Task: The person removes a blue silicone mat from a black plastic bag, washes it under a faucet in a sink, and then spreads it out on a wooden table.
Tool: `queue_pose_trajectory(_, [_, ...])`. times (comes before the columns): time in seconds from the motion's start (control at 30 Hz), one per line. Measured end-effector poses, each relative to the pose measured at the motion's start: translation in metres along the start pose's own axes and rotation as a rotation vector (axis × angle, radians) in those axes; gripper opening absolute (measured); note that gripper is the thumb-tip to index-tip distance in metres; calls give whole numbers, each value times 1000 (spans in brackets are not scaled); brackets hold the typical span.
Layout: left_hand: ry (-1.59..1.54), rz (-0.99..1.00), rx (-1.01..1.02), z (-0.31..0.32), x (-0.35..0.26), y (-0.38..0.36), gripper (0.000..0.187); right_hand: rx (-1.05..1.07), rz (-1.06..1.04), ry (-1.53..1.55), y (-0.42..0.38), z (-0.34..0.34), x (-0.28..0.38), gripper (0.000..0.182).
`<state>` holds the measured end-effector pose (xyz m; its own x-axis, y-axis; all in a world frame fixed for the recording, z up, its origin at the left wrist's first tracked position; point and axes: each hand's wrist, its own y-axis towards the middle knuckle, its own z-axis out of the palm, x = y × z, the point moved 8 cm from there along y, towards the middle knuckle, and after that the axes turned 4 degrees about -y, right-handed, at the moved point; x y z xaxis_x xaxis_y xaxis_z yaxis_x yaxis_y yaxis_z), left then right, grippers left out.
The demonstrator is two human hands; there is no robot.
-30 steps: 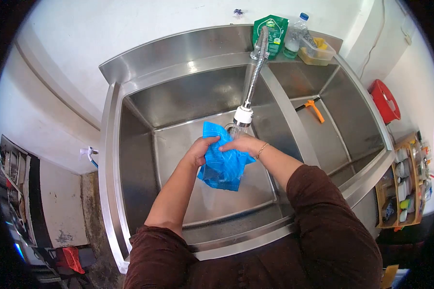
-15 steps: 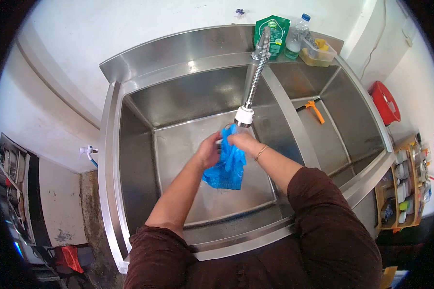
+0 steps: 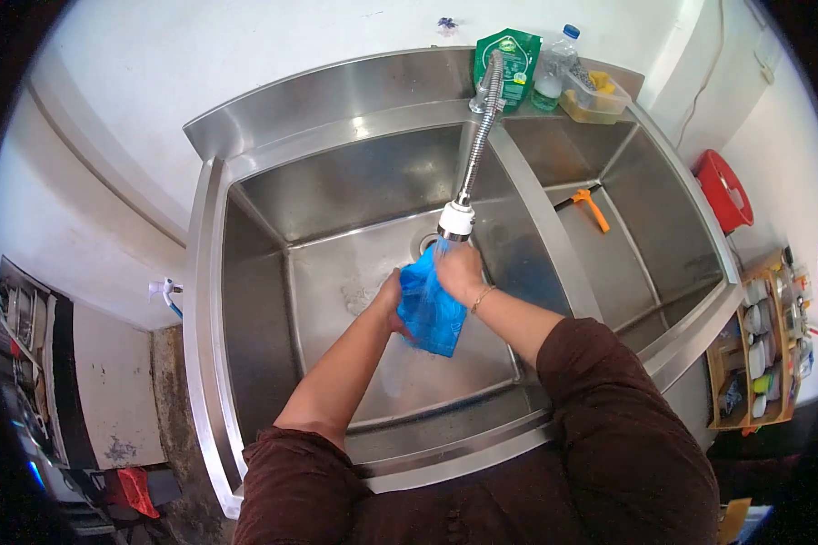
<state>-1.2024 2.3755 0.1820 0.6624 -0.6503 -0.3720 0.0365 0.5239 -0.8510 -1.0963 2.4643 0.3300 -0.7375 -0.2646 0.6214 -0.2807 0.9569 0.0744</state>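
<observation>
A blue plastic bag (image 3: pixel 434 313), shiny and spread wide, hangs between my hands over the larger sink basin (image 3: pixel 332 263). My left hand (image 3: pixel 393 300) grips its left side, with the fingers partly hidden behind it. On the upper right edge, my right hand (image 3: pixel 459 270) is closed around the plastic, just below the white faucet head (image 3: pixel 456 219). Water appears to run from the faucet onto the bag. A round drain (image 3: pixel 429 243) shows partly behind the bag's top.
An orange-handled tool (image 3: pixel 593 211) lies in the smaller basin. On the back ledge stand a green pouch (image 3: pixel 515 68), a clear bottle (image 3: pixel 552 77) and a plastic container (image 3: pixel 593 104) with sponges. A red basin (image 3: pixel 723 191) and a dish rack (image 3: pixel 756 350) are at the right.
The blue bag has gone from bunched up to spread out, its mouth nearer the faucet. My left hand has moved slightly down its side. Splashed water now shows on the basin floor.
</observation>
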Motion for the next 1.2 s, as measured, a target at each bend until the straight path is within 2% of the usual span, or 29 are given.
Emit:
queue_pose_trajectory(0.03, [1, 0, 1, 3, 4, -6, 49, -8, -115, -34, -7, 7, 10, 28])
queue_pose_trajectory(0.1, [-237, 90, 386, 42, 1, -29, 49, 82, -144, 160, -42, 21, 34, 29])
queue_pose_trajectory(0.13, [-235, 87, 383, 40, -2, -28, 49, 205, -121, 156, -53, 26, 44, 31])
queue_pose_trajectory(0.17, [-20, 152, 363, 33, -11, -26, 47, 330, -97, 154, -63, 32, 51, 33])
queue_pose_trajectory(0.2, [196, 218, 343, 25, -21, -26, 45, 329, -95, 157, -70, 31, 56, 33])
queue_pose_trajectory(0.23, [272, 165, 233, -14, -19, 32, 37, 406, -256, 204, -79, 35, 73, 35])
queue_pose_trajectory(0.27, [272, 163, 232, -25, -22, 41, 37, 484, -415, 251, -89, 37, 88, 37])
queue_pose_trajectory(0.3, [276, 223, 134, -39, -30, 45, 33, 487, -414, 254, -91, 34, 90, 37])
queue_pose_trajectory(0.33, [278, 285, 36, -49, -38, 46, 29, 477, -545, 216, -96, 28, 101, 33])
queue_pose_trajectory(0.37, [147, 236, -7, -8, -38, -50, 20, 464, -675, 176, -103, 22, 111, 30])
queue_pose_trajectory(0.4, [147, 236, -7, -11, -38, -45, 20, 464, -675, 176, -99, 10, 115, 30])
queue_pose_trajectory(0.47, [-7, 381, -88, -42, -52, -25, 17, 836, -712, -83, -99, 9, 117, 33])
queue_pose_trajectory(0.5, [-106, 459, -107, -76, -58, 7, 19, 839, -715, -86, -94, 2, 118, 33])
queue_pose_trajectory(0.53, [-204, 535, -126, -109, -64, 30, 22, 952, -746, -128, -97, 2, 115, 31])
queue_pose_trajectory(0.57, [-278, 554, -218, -124, -70, 22, 21, 1064, -774, -170, -100, 2, 111, 29])
queue_pose_trajectory(0.6, [-350, 570, -310, -136, -73, 14, 21, 1062, -772, -167, -92, 1, 107, 29])
queue_pose_trajectory(0.67, [-427, 578, -381, -152, -79, 14, 16, 905, -578, -74, -56, 2, 90, 31])
queue_pose_trajectory(0.73, [-511, 586, -448, -157, -77, 9, 13, 719, -500, -160, -25, 3, 66, 31])
queue_pose_trajectory(0.77, [-447, 629, -494, -157, -79, -2, 13, 719, -500, -163, -21, 7, 57, 31])
queue_pose_trajectory(0.83, [-384, 669, -540, -158, -81, -15, 14, 697, -219, -162, -7, 15, 23, 29])
queue_pose_trajectory(0.87, [-300, 671, -569, -164, -86, -17, 15, 697, -217, -162, -3, 23, 15, 29])
queue_pose_trajectory(0.9, [-213, 672, -596, -167, -89, -19, 16, 697, -117, -123, 2, 31, 0, 28])
queue_pose_trajectory(0.97, [-294, 720, -613, -159, -98, -34, 17, 689, -17, -83, 7, 43, -19, 26])
queue_pose_trajectory(1.03, [-383, 768, -632, -153, -104, -48, 18, 448, 203, 392, 13, 35, -32, 22])
queue_pose_trajectory(1.07, [-158, 973, -706, -148, -120, -65, 18, 450, 200, 389, 13, 35, -31, 22])
queue_pose_trajectory(1.1, [79, 1168, -771, -137, -131, -83, 20, 485, 339, 544, 10, 39, -37, 20])
queue_pose_trajectory(1.13, [77, 1167, -769, -131, -128, -84, 20, 516, 481, 700, 5, 42, -41, 17])
queue_pose_trajectory(1.17, [188, 1009, -594, -114, -123, -67, 25, 514, 482, 700, 5, 44, -44, 17])
queue_pose_trajectory(1.2, [292, 849, -420, -94, -114, -52, 32, 505, 537, 844, 5, 51, -46, 20])
